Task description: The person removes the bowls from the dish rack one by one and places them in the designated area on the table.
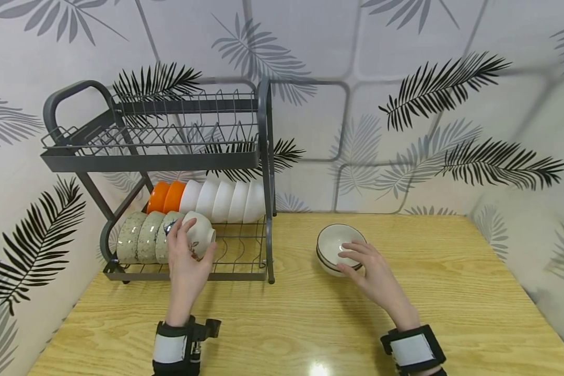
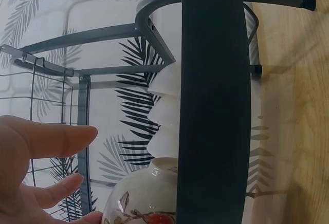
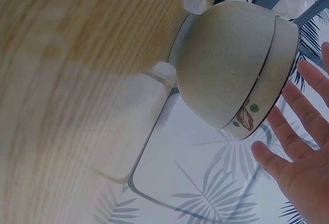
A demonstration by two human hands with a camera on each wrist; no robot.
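My left hand [image 1: 187, 263] grips the flowered bowl [image 1: 198, 236] in the rack [image 1: 244, 156]; I should seat it snugly while my relaxed right hand [image 1: 373, 271] steadies the rimmed bowl [image 1: 331, 243].

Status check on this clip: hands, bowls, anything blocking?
Left hand holds floral bowl on rack's lower tier. Right hand open, fingers over rim of cream bowl upright on table. Nothing blocking.

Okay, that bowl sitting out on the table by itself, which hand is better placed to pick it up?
Probably the right hand: its fingers already rest on the rim of the bowl on the table. The left hand is occupied at the rack, holding a flowered bowl.
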